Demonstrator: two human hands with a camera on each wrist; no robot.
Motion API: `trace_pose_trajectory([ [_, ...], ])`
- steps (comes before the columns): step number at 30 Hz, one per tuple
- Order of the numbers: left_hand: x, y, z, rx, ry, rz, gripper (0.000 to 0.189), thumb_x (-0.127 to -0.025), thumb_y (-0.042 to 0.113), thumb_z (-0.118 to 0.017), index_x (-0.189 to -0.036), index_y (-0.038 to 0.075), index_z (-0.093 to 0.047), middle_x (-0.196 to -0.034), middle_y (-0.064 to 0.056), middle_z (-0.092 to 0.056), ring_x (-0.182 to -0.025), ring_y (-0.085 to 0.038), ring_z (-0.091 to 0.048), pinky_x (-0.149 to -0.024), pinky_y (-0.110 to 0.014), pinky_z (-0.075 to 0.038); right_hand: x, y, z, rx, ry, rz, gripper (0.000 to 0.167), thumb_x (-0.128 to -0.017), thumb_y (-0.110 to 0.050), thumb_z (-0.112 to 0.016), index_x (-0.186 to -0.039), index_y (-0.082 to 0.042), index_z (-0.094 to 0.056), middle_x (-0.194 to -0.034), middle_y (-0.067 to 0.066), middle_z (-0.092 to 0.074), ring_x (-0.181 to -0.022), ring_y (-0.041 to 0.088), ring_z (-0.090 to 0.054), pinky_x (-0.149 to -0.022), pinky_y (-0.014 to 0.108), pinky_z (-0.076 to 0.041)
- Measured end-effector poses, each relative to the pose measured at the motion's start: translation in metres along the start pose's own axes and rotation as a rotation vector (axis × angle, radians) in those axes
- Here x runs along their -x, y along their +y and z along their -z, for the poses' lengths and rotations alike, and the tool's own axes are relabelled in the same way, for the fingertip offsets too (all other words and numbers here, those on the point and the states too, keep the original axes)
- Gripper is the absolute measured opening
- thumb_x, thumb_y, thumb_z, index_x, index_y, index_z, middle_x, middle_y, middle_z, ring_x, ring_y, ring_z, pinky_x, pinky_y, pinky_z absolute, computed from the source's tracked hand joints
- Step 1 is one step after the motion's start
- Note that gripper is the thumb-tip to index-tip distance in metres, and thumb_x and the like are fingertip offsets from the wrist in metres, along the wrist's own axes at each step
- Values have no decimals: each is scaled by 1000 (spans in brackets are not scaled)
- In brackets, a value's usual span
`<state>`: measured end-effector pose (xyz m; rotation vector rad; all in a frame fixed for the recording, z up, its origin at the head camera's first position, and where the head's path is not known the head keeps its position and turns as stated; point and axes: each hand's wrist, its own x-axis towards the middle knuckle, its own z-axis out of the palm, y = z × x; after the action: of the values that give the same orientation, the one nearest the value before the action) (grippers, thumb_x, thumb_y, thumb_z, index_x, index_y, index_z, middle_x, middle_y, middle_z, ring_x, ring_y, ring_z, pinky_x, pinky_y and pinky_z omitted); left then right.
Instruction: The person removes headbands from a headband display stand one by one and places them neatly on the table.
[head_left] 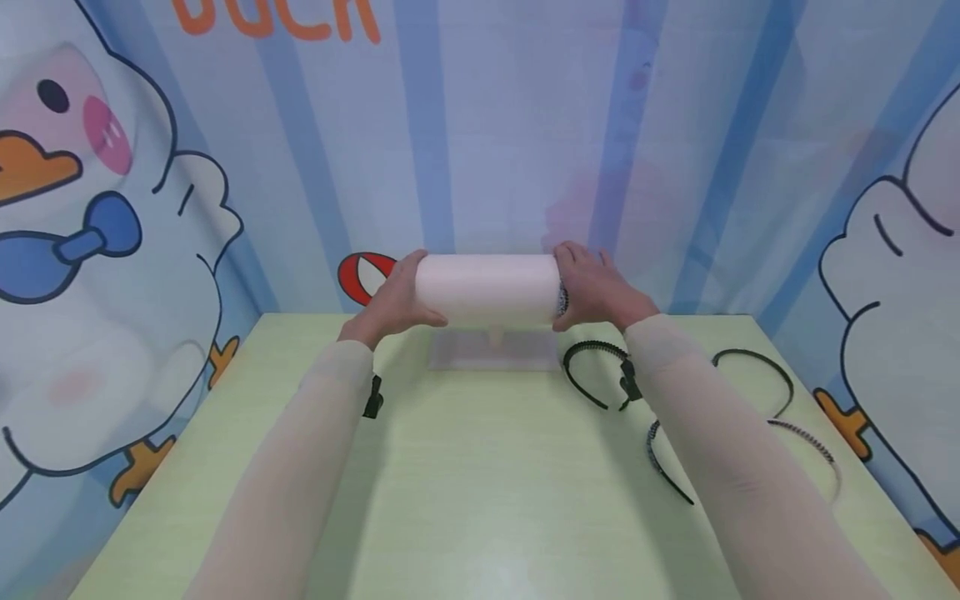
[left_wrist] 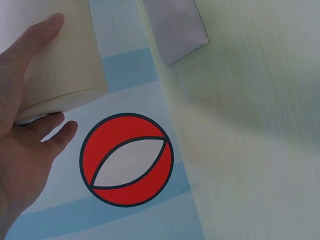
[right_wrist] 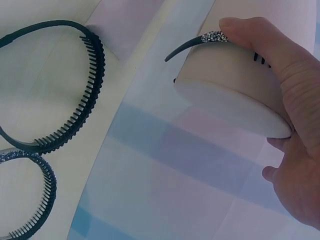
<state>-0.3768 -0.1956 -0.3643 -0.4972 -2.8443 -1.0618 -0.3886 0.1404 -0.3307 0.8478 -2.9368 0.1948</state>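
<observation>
A white cylinder (head_left: 487, 289) lies level on a short post above a pale flat base (head_left: 495, 350) at the back of the table. My left hand (head_left: 396, 302) grips the cylinder's left end, its thumb (left_wrist: 42, 35) in front and the other fingers partly hidden round the end. At the other end, my right hand (head_left: 596, 287) holds a dark toothed headband (right_wrist: 214, 37) with glittering stones against the cylinder. The right thumb (right_wrist: 250, 31) presses on the stones. Much of this headband is hidden behind the hand and cylinder.
Right of the stand lies a black toothed headband (head_left: 567, 360). Further headbands, one thin and black (head_left: 789, 385) and one beaded (head_left: 806, 435), lie on the table (head_left: 480, 500) around the right forearm. A blue-striped cloth (head_left: 510, 125) with cartoon ducks hangs directly behind the table.
</observation>
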Motion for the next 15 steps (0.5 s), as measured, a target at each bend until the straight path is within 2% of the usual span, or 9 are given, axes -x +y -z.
trace_pose_trajectory([
  [11,3,0,0,19,-13,22,115,-74,20,-90,-159,10,-14,-154,-15,-27,-133,-35,-38,-97,-57,-49,3,2,-1,29,3,39,112,-66,-43,-90,-146,2,-28,-152,23,-28,-141,41,-25,-112,69,-18],
  [15,0,2,1,-10,-16,18,114,-74,21,-90,-158,10,-14,-154,-16,-27,-132,-35,-38,-98,-57,-48,4,5,1,-16,13,35,112,-65,-40,-91,-147,3,-27,-152,23,-28,-142,40,-25,-112,70,-15],
])
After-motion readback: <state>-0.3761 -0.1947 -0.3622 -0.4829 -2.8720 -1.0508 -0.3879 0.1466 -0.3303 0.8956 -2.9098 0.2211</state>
